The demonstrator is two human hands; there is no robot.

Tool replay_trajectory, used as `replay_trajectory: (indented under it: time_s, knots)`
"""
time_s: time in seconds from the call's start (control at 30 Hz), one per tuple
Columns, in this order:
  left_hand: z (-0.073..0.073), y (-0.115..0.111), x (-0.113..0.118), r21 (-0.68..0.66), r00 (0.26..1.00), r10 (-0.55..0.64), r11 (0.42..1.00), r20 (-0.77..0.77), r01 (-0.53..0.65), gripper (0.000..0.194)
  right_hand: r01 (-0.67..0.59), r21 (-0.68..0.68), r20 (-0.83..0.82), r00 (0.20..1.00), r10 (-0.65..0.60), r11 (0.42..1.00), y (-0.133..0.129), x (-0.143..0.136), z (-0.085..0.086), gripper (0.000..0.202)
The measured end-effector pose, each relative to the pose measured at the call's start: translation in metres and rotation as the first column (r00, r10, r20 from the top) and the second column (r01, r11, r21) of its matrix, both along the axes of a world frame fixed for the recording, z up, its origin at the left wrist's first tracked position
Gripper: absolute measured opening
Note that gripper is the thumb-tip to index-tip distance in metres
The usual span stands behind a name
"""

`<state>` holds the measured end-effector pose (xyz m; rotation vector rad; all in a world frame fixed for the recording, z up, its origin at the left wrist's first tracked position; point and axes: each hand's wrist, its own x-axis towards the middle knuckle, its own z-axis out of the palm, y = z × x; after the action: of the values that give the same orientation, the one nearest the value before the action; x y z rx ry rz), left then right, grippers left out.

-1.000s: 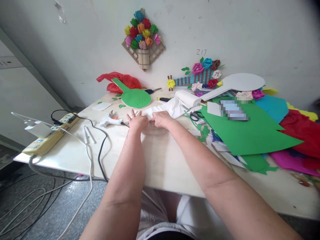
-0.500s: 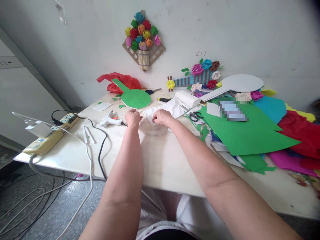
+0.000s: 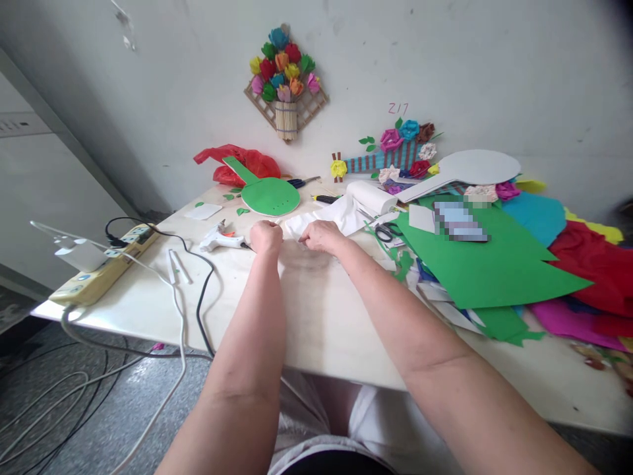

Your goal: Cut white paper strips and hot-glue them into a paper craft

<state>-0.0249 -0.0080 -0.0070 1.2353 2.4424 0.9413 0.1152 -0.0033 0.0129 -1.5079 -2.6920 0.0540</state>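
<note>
My left hand (image 3: 268, 236) is closed above the table, its fingers pressed together beside the white glue gun (image 3: 222, 240). Whatever those fingers hold is too small or hidden to make out. A short gap to the right, my right hand (image 3: 321, 235) is also closed, with thumb and index finger pinched downward. It is at the near end of a thin white paper sheet (image 3: 341, 214), but I cannot tell whether it grips it. Behind both hands lies a green paddle-shaped cutout (image 3: 271, 196).
Scissors (image 3: 388, 231), a white roll (image 3: 370, 196), large green sheets (image 3: 494, 270) and a phone (image 3: 459, 221) are on the right. A yellow power strip (image 3: 103, 264) with trailing cables (image 3: 200, 297) lies left. Two white sticks (image 3: 178, 266) rest near it. Red plastic (image 3: 247, 165) is behind.
Both hands stay closed. My left hand has turned slightly and the right fingertips have dipped a little toward the table. The whole view has shifted slightly.
</note>
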Motion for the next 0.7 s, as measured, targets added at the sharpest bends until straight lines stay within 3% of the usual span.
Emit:
replay_trajectory:
  time_s: [0.13,0.43,0.7]
  knots:
    - [0.0005,-0.0012,0.0015,0.024,1.0,-0.029,0.999,0.012,0.029,0.021,-0.013,0.011,0.019,1.0,0.013,1.0,-0.0009,0.0007,-0.0006,0.036]
    - [-0.0026,0.0029,0.0031,-0.059,0.981,-0.041,0.998,-0.187,0.03,0.021,-0.013,0.002,0.003,1.0,0.013,1.0,0.0018,0.0026,-0.003,0.035]
    - [-0.0013,0.0009,0.0054,-0.087,0.982,-0.037,0.996,-0.185,0.021,0.025,-0.026,0.048,-0.042,0.999,0.028,0.999,0.0061,0.0022,-0.0097,0.038]
